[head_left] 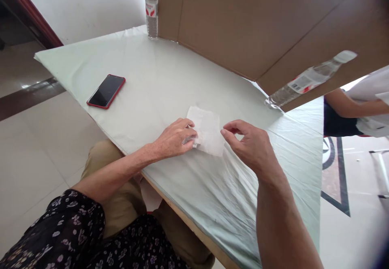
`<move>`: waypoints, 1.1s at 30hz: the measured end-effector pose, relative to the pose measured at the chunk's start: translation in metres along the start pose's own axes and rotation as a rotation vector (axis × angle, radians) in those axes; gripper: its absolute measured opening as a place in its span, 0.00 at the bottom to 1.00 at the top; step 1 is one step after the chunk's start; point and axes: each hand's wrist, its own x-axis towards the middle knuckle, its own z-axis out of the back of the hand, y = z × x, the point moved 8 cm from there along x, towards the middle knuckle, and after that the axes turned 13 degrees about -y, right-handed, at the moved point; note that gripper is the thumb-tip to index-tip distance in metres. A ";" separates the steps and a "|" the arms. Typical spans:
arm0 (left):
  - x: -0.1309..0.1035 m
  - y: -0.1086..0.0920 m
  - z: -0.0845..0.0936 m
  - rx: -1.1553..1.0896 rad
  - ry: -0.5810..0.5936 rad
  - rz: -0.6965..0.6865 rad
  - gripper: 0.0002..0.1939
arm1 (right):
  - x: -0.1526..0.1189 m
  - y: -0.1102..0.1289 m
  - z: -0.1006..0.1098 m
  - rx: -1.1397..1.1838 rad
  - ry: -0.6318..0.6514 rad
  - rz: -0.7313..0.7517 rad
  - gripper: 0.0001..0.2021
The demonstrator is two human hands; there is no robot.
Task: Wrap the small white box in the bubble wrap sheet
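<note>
A thin, square white sheet (208,128), which looks like paper, lies on the cloth-covered table between my hands. My left hand (176,137) is at its left edge, fingers curled round a small whitish, partly see-through thing (197,140). That thing rests over the sheet's lower left part; its kind is unclear, as my fingers hide much of it. Just off the sheet's right edge is my right hand (251,145). Its thumb and forefinger are bent, with a gap between them, and nothing shows in them.
A red-cased phone (106,91) lies on the pale green tablecloth (146,95) at left. One clear bottle (152,11) stands at the back; another bottle (306,80) is at right, by the tall cardboard panel (227,22). Beyond the panel, another person's arm (355,105) shows.
</note>
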 end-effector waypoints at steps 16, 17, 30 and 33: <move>0.000 -0.016 -0.004 0.166 0.060 -0.057 0.09 | -0.036 -0.045 -0.067 0.439 0.039 -0.453 0.38; -0.001 -0.017 -0.004 0.174 0.057 -0.060 0.09 | -0.037 -0.042 -0.067 0.465 0.017 -0.445 0.38; -0.003 -0.015 -0.012 0.112 0.101 -0.064 0.09 | -0.035 -0.014 -0.066 0.722 -0.038 -0.510 0.36; -0.003 -0.011 -0.012 0.071 0.098 -0.029 0.10 | -0.032 -0.009 -0.068 0.712 -0.025 -0.503 0.38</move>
